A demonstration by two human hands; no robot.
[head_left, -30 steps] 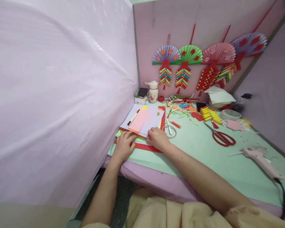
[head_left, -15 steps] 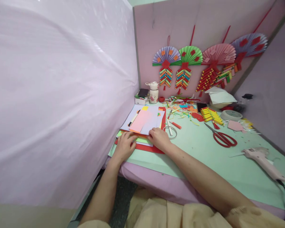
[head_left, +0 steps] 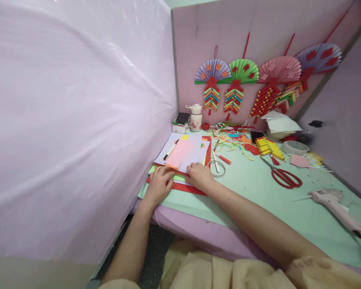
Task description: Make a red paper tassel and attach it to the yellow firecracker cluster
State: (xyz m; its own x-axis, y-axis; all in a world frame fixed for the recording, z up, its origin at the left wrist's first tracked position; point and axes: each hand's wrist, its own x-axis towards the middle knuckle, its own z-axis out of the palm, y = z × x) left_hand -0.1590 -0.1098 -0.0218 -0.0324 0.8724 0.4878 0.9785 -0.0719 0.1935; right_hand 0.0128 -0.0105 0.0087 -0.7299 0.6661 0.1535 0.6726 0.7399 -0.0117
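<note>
A stack of coloured paper sheets lies on the table, lilac on top, with orange, green and red edges showing below. Across its front left corner my left hand rests with fingers and thumb apart, the fingertips on the paper. My right hand has its fingers curled over the front edge of the upper sheets, gripping them; its thumb is partly hidden. On the stack are a smaller pink sheet and a black-and-white pen. A grey ring and a white stick-like tool lie just right of my right hand.
Red-handled scissors and a glue gun lie to the right. Behind are paper scraps, a yellow paper firecracker string, a tape roll and a bottle. Paper fans hang on the back wall.
The view has shifted slightly, so the table things sit a little further right. My right hand has edged slightly left along the stack's front edge; my left hand stays about where it was.
</note>
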